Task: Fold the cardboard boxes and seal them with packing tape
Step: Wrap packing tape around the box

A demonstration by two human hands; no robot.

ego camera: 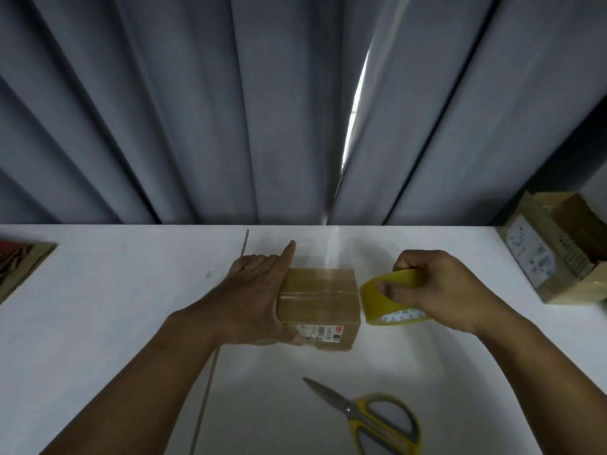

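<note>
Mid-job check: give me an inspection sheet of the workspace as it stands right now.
Surface: white table, with a thin grey line running front to back left of the box.
Job's things: small cardboard box, closed, glossy tape across its top, label on the near face. Yellow tape roll at the box's right edge. Yellow-handled scissors lie closed nearer the person.
Clutter: open carton of stacked cardboard at the right edge; cardboard piece at the left edge.
Grippers: left hand holds the box's left side, thumb on the near face. Right hand grips the tape roll.
Cables: nothing seen.
Surroundings: grey curtain behind the table, daylight through a gap.
</note>
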